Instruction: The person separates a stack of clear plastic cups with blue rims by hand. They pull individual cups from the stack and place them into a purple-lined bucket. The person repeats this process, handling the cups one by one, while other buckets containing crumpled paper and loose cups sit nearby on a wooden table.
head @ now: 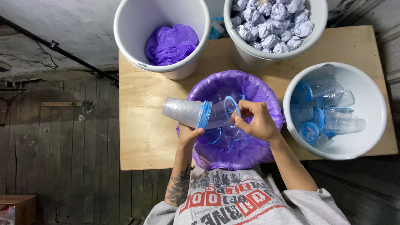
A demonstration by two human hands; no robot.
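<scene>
Both hands work at centre frame: left hand (189, 134) grips a stack of clear cups (187, 112), right hand (256, 121) pinches one cup (225, 111) over the purple-lined bucket (266, 100), which holds few; many cups wait in the right bucket (375, 100).

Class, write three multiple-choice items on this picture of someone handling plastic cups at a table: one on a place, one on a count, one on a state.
1. Where is the bucket of crumpled paper?
A. far edge of the table
B. on the floor
C. in the person's lap

2. How many white buckets are on the table?
A. one
B. three
C. five

3. How does the left hand hold the cup stack?
A. upright
B. on its side
C. crushed flat

Answers:
1 A, it stands at the table's far side.
2 B, two behind, one to the right.
3 B, the stack lies sideways while the right hand pinches the end cup.
</scene>
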